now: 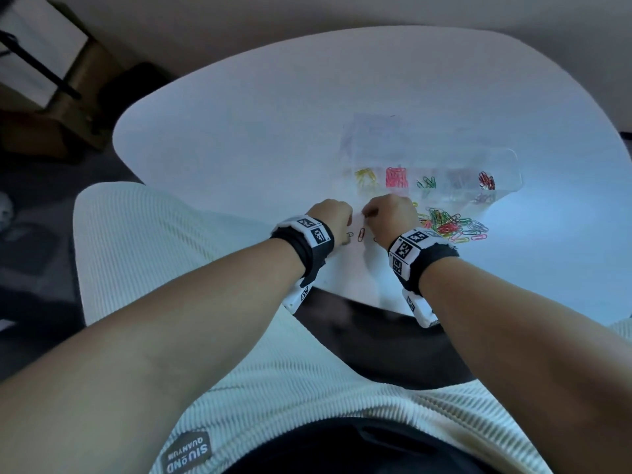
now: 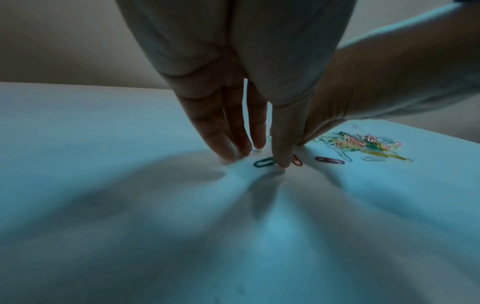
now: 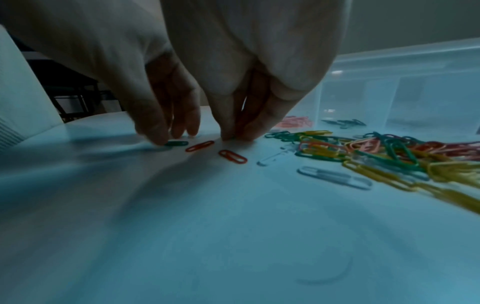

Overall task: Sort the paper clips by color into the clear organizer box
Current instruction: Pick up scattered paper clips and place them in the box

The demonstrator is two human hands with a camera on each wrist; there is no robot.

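Note:
My left hand [image 2: 255, 153] points down at the white table, fingers straight, and its thumb tip presses on a green paper clip [image 2: 263, 162]. Just to its right my right hand [image 3: 233, 133] pinches thumb and forefinger together at the table top, apparently on a small clip that the fingers mostly hide. Two red clips [image 3: 200, 146] [image 3: 232, 156] lie between the hands. The mixed pile of clips [image 1: 451, 227] sits right of my right hand [image 1: 390, 213]. Beyond it stands the clear organizer box [image 1: 513, 159], with yellow, pink, green and red clips in separate compartments.
A few pale clips [image 3: 335, 178] lie loose in front of the pile. The table's near edge [image 1: 342, 292] runs just under my wrists. A white ribbed chair [image 1: 113, 248] stands at the left.

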